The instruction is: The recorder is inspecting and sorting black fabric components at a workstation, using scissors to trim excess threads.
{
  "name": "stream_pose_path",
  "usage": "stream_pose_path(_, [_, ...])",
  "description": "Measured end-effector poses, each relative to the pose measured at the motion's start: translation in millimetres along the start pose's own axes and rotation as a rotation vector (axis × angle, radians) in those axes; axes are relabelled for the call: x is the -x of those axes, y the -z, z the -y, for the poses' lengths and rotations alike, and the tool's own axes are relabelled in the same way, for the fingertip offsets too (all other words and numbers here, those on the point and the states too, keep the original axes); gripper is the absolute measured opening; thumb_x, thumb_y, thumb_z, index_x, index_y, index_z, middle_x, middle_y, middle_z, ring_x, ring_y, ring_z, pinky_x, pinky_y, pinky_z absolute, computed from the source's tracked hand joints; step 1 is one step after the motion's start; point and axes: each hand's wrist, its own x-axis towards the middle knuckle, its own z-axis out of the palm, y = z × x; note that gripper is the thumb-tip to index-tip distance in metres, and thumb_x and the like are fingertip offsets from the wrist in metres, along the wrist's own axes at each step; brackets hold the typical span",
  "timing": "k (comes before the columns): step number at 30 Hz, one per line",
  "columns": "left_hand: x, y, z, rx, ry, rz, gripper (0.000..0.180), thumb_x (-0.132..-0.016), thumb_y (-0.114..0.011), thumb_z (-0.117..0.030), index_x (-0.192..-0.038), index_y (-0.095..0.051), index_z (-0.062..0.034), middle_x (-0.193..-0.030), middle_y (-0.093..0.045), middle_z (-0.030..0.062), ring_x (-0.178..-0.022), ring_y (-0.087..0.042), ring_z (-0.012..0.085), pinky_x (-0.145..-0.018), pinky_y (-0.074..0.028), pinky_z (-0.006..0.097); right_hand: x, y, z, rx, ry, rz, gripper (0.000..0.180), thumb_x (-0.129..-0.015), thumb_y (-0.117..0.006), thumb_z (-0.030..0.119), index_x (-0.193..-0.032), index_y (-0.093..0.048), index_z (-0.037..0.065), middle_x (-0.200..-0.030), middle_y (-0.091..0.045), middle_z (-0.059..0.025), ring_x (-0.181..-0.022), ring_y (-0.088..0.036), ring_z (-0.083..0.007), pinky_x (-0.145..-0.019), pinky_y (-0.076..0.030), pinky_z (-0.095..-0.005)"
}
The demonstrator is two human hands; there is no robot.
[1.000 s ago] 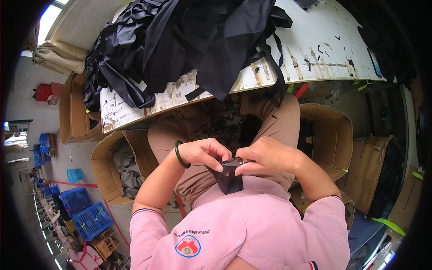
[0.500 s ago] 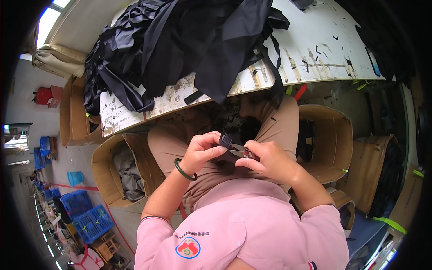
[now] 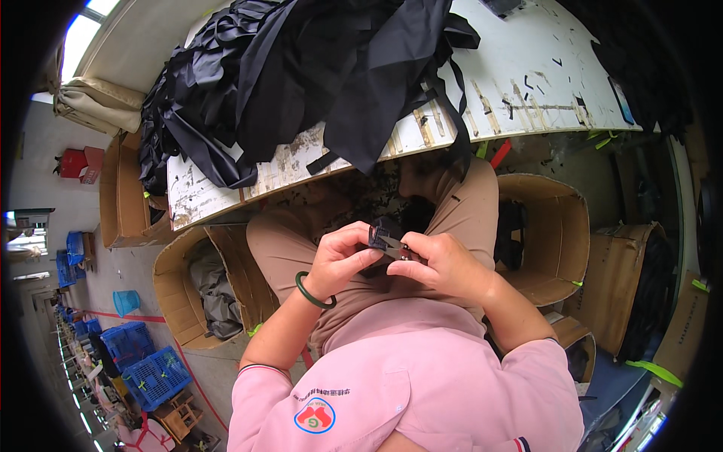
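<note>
Head camera view: nearest us, a pink shirt [image 3: 452,384] is filling the lower middle, and our forearms are reaching up past it. We are wearing a dark green bangle [image 3: 307,297] on the left wrist. Our left hand [image 3: 343,260] is pinching a small black piece [image 3: 379,236] between thumb and fingers, holding it above the lap. Our right hand [image 3: 452,267] is gripping a small tool [image 3: 391,245], fingers wrapped around its handle; its metal blades are pointing at the black piece, though we cannot tell whether they are touching it. Beneath, tan trousers [image 3: 280,248] are showing. On either side, a left box [image 3: 175,275] and a right box [image 3: 559,245] are standing open, the left one holding grey cloth [image 3: 215,290]. Beyond the lap, black fabric [image 3: 301,83] is lying heaped on a worn white tabletop [image 3: 527,98]. Farther left, we are seeing blue crates [image 3: 154,373] and a red box [image 3: 75,161].
</note>
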Motion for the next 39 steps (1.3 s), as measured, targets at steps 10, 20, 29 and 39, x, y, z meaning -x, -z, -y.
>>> stream_pose_path(10, [2,-2,1,-0.017,0.021,0.015,0.012,-0.084,-0.062,0.003,-0.096,-0.065,0.0024,-0.102,-0.058,0.0068,-0.091,-0.055,0.0129,-0.082,-0.044,0.025,-1,-3,2,0.152,0.062,-0.041,0.038,-0.084,-0.066,0.041,-0.081,-0.053,0.005,-0.063,-0.06,-0.013,-0.057,-0.06,-0.0335,-0.053,-0.047,-0.0405])
stream_pose_path(20, [3,-6,-6,-0.179,0.044,-0.043,0.01,-0.082,-0.063,0.002,-0.092,-0.065,0.0029,-0.096,-0.06,0.0068,-0.087,-0.056,0.0126,-0.077,-0.044,0.024,2,-1,-1,0.296,0.053,-0.033,0.037,-0.084,-0.065,0.041,-0.078,-0.052,0.006,-0.061,-0.06,-0.0114,-0.056,-0.06,-0.0331,-0.051,-0.046,-0.0413])
stream_pose_path(29, [-19,-25,-1,-0.239,0.07,0.07,0.012,-0.083,-0.064,-0.003,-0.094,-0.065,0.001,-0.094,-0.062,0.0076,-0.087,-0.058,0.0141,-0.078,-0.046,0.026,0,-3,-16,-0.425,-0.077,-0.206,0.023,-0.083,-0.072,0.016,-0.093,-0.055,0.004,-0.072,-0.049,0.006,-0.065,-0.043,-0.0025,-0.057,-0.036,-0.0199])
stream_pose_path(39, [-117,41,-12,-1.232,-0.39,-0.497,0.066,-0.075,-0.076,-0.022,-0.131,-0.043,-0.007,-0.12,-0.052,0.0147,-0.111,-0.05,0.0323,-0.098,-0.035,0.043,153,141,-125,-0.577,-0.496,-0.9,0.019,-0.085,-0.067,0.013,-0.085,-0.049,0.01,-0.06,-0.044,0.0056,-0.043,-0.038,-0.0032,-0.039,-0.029,-0.0193])
